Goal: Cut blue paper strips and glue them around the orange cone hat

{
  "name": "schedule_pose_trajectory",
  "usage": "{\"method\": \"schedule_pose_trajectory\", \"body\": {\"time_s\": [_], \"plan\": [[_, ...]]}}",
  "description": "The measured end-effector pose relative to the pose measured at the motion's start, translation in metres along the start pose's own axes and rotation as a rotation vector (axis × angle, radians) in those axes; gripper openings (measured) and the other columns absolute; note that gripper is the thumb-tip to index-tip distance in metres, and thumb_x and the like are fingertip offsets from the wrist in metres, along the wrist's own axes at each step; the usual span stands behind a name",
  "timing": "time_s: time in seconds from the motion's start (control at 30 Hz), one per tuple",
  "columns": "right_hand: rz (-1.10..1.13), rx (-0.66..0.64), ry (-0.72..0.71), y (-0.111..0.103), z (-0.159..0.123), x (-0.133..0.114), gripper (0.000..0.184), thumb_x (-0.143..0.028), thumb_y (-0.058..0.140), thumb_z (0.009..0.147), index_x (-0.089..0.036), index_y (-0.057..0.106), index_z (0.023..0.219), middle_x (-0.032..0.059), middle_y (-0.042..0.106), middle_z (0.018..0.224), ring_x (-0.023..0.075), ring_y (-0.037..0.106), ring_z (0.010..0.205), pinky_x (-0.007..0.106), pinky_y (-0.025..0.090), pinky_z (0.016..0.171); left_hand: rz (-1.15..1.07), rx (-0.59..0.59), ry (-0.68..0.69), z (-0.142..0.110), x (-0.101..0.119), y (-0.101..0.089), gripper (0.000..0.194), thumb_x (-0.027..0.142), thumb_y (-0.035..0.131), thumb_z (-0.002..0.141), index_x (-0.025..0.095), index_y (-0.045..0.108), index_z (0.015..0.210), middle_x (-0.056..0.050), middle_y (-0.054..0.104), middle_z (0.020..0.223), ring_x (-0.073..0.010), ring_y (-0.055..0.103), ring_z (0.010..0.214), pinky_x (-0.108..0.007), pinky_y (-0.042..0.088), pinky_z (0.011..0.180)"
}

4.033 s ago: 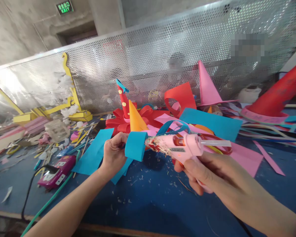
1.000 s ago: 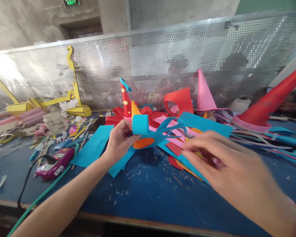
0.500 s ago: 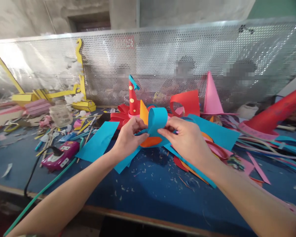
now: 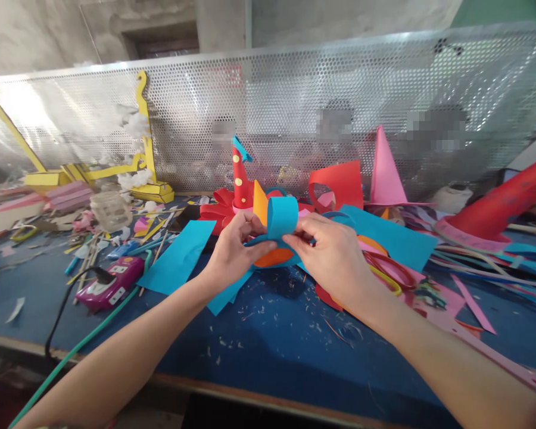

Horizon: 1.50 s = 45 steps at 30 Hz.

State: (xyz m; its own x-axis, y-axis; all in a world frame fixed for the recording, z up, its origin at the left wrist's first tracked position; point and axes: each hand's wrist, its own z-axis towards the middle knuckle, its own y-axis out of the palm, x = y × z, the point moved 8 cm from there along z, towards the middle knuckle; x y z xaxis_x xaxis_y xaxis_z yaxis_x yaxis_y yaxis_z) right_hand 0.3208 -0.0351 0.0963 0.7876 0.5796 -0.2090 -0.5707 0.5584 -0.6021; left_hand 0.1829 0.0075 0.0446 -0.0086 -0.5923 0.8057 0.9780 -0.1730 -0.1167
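A blue strip, paper or thin foam, stands curled into a loop between my hands. My left hand pinches the blue piece at the loop's lower left, thumb pointing right. At the loop's lower right, the fingertips of my right hand close on the strip. Below the loop, an orange oval shows on the blue piece. An orange pointed piece rises just behind my left fingers. My fingers hide where the strip's ends meet.
Behind are a red dotted cone, a red sheet and a pink cone. Blue sheets lie left, a purple power strip farther left. A perforated metal panel backs the blue table; people sit beyond it.
The loop has become slightly smaller and shifted a little left. My right hand has moved slightly left and closer to my left hand, which stays nearly still.
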Motion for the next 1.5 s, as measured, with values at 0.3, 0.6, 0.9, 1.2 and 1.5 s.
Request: {"method": "schedule_pose_trajectory", "body": {"time_s": [0.3,0.6,0.9,1.2,1.5], "plan": [[0.049,-0.057,0.071,-0.012,0.0,0.004,0.008,-0.011,0.073,0.077,-0.017,0.069,0.078,-0.0011,0.066,0.069,0.0135,0.06,0.06,0.024,0.041,0.055,-0.007,0.055,-0.032,-0.001,-0.005,0.0,0.027,0.014,0.071,0.075,0.021,0.046,0.082,0.004,0.057,0.079,-0.0084,0.055,0.074,-0.021,0.043,0.065],[0.069,-0.392,0.339,0.014,-0.003,0.009,0.02,-0.009,0.06,0.083,-0.015,0.067,0.101,-0.0058,0.056,0.046,0.0116,0.051,0.033,0.025,0.042,0.044,0.045,0.087,-0.021,-0.001,-0.004,-0.003,0.023,0.016,0.07,0.074,0.02,0.048,0.079,0.004,0.055,0.076,-0.0087,0.052,0.07,-0.022,0.043,0.064],[0.224,-0.307,0.404,0.023,-0.006,0.011,0.015,-0.007,0.06,0.081,-0.015,0.061,0.093,-0.0072,0.055,0.043,0.0108,0.052,0.031,0.019,0.039,0.034,0.113,0.08,0.01,-0.005,-0.001,-0.002,0.022,0.021,0.07,0.076,0.02,0.048,0.079,0.002,0.058,0.075,-0.0118,0.057,0.07,-0.025,0.046,0.063],[0.242,-0.24,0.35,0.015,-0.015,0.004,0.013,-0.008,0.056,0.083,-0.017,0.066,0.079,-0.004,0.06,0.047,0.011,0.057,0.039,0.02,0.041,0.04,0.35,0.154,0.13,-0.016,0.017,-0.002,0.022,0.021,0.071,0.077,0.022,0.05,0.083,0.001,0.066,0.079,-0.0141,0.063,0.073,-0.026,0.049,0.067],[0.202,-0.088,0.367,-0.066,-0.093,0.026,0.021,-0.024,0.047,0.091,-0.027,0.063,0.106,-0.0051,0.06,0.053,0.0108,0.055,0.039,0.019,0.048,0.041,0.979,-0.251,0.894,-0.08,0.074,0.07,0.014,0.009,0.045,0.091,0.018,0.057,0.09,-0.009,0.072,0.094,-0.0217,0.065,0.084,-0.035,0.049,0.072]]}}
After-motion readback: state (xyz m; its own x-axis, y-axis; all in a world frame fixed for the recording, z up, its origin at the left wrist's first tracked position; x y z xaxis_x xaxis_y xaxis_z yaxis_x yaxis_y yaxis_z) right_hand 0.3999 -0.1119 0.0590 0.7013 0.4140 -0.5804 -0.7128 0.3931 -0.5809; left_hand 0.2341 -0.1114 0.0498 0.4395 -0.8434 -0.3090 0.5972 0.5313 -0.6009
